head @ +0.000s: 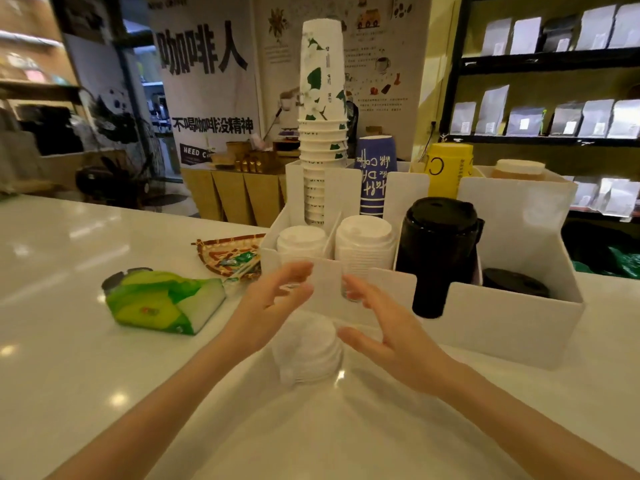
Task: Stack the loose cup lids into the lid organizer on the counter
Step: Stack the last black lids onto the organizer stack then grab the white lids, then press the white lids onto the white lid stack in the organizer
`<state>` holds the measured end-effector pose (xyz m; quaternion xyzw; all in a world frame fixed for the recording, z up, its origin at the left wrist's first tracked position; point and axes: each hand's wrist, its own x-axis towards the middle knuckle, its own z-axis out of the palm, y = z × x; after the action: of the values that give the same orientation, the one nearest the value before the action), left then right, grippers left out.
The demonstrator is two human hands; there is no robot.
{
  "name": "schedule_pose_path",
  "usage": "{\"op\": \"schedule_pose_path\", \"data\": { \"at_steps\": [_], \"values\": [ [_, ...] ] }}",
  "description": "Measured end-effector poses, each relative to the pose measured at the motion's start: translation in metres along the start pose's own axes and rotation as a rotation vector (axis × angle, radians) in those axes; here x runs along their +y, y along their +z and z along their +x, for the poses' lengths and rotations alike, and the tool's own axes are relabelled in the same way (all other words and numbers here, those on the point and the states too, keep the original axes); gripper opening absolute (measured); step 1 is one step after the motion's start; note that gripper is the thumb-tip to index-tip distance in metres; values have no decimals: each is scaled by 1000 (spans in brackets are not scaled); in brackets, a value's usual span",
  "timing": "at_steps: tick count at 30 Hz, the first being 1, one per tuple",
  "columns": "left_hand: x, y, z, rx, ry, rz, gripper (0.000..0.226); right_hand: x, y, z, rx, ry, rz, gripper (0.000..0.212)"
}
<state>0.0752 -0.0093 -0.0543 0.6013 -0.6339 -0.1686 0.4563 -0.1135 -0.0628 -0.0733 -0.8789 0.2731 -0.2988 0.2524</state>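
Observation:
A short pile of loose white cup lids point(306, 351) lies on the white counter just in front of the white lid organizer point(502, 317). The organizer's front slots hold two stacks of white lids point(300, 239) point(365, 242), a tall stack of black lids point(437, 251), and a low black lid stack point(515, 281) at the right. My left hand point(273, 303) and my right hand point(384, 330) hover above the loose pile, one on each side, fingers spread and curved, holding nothing. Both hands are motion-blurred.
A green wet-wipe pack point(162, 303) and a woven tray of sachets point(230, 252) lie to the left. Behind the lids stand stacked paper cups: white-green point(322, 98), blue point(375, 174), yellow point(448, 169). Shelves of bags line the right wall.

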Motion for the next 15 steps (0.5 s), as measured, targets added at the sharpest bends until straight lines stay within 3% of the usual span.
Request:
{"op": "schedule_pose_path", "data": {
  "at_steps": [6, 11, 15],
  "values": [
    [-32, 1, -34, -276, -118, 305, 103, 15, 26, -6, -183, 119, 41, 76],
    [-38, 7, -42, -297, -130, 352, 116, 18, 38, -8, -251, 106, -12, 83],
    [-35, 8, -42, -238, -113, 428, 108, 17, 39, -9, -232, 97, -38, 80]
  ]
}}
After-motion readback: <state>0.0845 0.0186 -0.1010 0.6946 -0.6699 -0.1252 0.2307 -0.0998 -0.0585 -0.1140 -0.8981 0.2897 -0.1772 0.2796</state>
